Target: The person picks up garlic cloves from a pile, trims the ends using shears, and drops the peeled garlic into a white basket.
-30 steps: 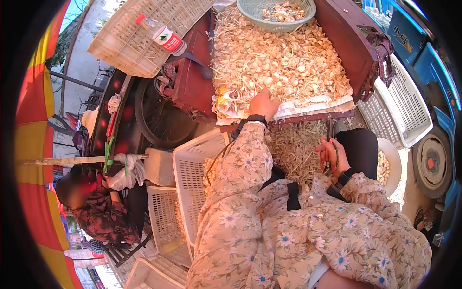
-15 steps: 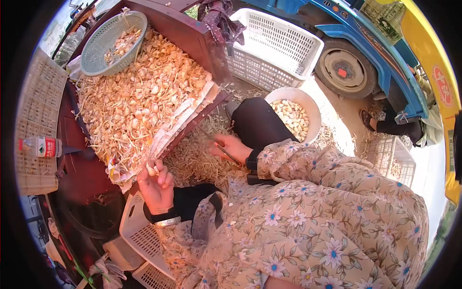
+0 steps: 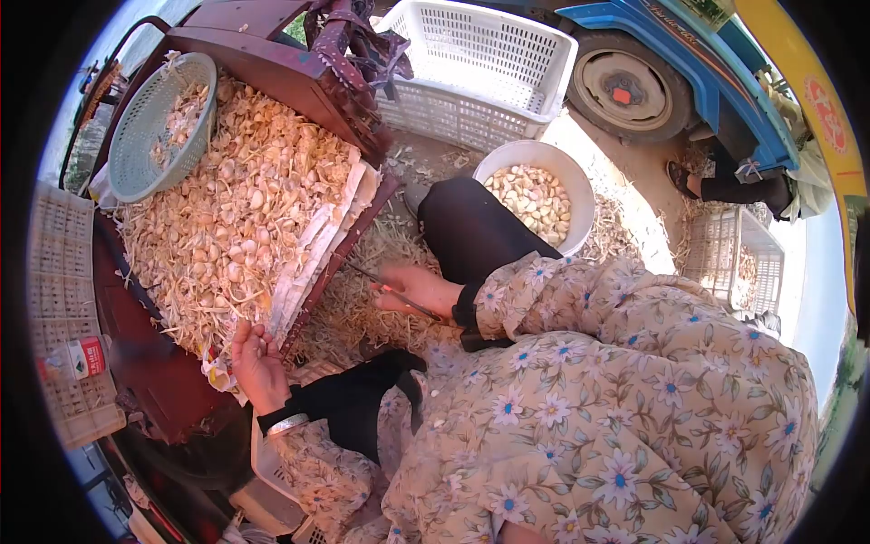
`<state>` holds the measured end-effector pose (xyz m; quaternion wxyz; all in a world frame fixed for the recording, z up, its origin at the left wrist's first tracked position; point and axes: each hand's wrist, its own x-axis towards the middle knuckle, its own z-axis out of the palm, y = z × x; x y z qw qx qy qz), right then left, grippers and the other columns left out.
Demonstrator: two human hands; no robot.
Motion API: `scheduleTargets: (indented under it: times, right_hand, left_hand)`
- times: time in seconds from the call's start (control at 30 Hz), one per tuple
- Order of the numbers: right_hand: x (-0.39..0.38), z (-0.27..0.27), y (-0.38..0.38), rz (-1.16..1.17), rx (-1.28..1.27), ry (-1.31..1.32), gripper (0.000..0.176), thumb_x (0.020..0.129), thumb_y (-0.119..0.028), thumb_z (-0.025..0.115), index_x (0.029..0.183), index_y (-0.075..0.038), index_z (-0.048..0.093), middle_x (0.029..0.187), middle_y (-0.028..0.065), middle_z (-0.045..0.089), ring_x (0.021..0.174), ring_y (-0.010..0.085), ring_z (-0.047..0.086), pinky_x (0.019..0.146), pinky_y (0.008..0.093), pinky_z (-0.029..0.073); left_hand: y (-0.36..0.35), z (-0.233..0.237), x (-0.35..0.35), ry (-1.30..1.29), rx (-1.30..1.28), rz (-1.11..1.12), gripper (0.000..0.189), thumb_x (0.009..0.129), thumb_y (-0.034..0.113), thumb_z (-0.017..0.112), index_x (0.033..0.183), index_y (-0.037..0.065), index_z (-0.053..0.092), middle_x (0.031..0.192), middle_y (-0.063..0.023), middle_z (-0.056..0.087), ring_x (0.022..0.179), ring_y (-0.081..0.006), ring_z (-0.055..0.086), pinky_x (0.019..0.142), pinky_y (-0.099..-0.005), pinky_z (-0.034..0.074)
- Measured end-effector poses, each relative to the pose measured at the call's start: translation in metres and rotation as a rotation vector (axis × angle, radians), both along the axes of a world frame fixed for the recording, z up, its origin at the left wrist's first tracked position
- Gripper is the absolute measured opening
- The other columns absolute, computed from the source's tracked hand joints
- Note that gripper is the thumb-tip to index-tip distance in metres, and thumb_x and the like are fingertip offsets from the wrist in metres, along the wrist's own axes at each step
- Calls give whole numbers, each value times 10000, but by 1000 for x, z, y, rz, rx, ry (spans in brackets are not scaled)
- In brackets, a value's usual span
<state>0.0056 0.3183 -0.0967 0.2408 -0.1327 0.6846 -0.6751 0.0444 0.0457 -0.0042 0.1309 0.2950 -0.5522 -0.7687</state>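
Note:
My left hand [image 3: 260, 367] is at the near edge of the heap of garlic [image 3: 245, 199], palm up with its fingers curled. What lies between the fingertips, if anything, is too small to make out. My right hand [image 3: 417, 290] is closed around a slim dark metal tool [image 3: 364, 271], whose thin end points up and left over the dry stalks and peelings [image 3: 362, 313]. The right fingers are blurred. Beyond my knee is a white bucket [image 3: 583, 213] holding peeled-looking garlic cloves [image 3: 533, 201].
A pale green basket [image 3: 127, 163] rests on the heap's far side. White plastic crates [image 3: 453, 113] stand ahead, with another crate [image 3: 68, 272] and a plastic bottle [image 3: 77, 359] at left. A blue vehicle's wheel [image 3: 625, 86] and another person's leg [image 3: 734, 189] are at right.
My left hand, which held a piece of garlic up between its fingers, has moved left and down to the heap's edge. My right hand still grips the tool. The view has shifted.

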Motion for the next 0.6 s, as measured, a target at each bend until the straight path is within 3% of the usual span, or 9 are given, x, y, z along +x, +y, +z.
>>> scheduleTargets:
  times: [0.23,0.27,0.37,0.4,0.5,0.6]
  right_hand:
    - [-2,17,3,55,52,-53,359,764,-312,652,946,-24,542,735,77,555,672,153,516,616,287,422]
    - [-2,15,2,53,54,-42,359,763,-312,653,945,-23,541,734,76,555,671,153,516,616,287,421]
    - [-4,14,2,36,44,-35,353,767,-305,650,945,-21,538,723,67,544,670,137,508,616,280,418]
    - [-5,19,3,32,43,-50,351,767,-302,650,945,-22,537,719,64,541,670,132,505,616,279,418]
    - [-7,23,4,47,35,-92,337,771,-290,647,954,-30,535,709,52,533,661,114,495,611,267,416]
    - [-7,25,2,82,16,-130,344,784,-287,637,985,-31,528,729,43,525,677,102,482,621,259,414]
  left_hand:
    - [-23,-9,-95,-243,-888,-288,219,844,81,504,1029,7,595,738,-10,571,573,-66,487,488,-188,373]
    - [-27,-15,-109,-176,-1076,-302,220,839,123,525,1012,13,603,699,-23,589,567,-120,522,511,-245,411]
    - [-30,-20,-126,-429,-1464,-314,227,796,119,586,996,14,607,757,-100,614,629,-179,542,602,-291,440]
    - [-28,-17,-127,-478,-1458,-338,294,771,147,615,1047,51,579,799,-166,622,700,-249,592,638,-329,457]
    - [-47,-28,-119,-350,-1585,-407,362,759,158,626,1101,81,534,847,-199,622,772,-307,606,655,-368,460]
    - [-60,-23,-110,-533,-1551,-461,427,693,107,681,1088,100,518,844,-205,621,806,-331,604,669,-381,462]
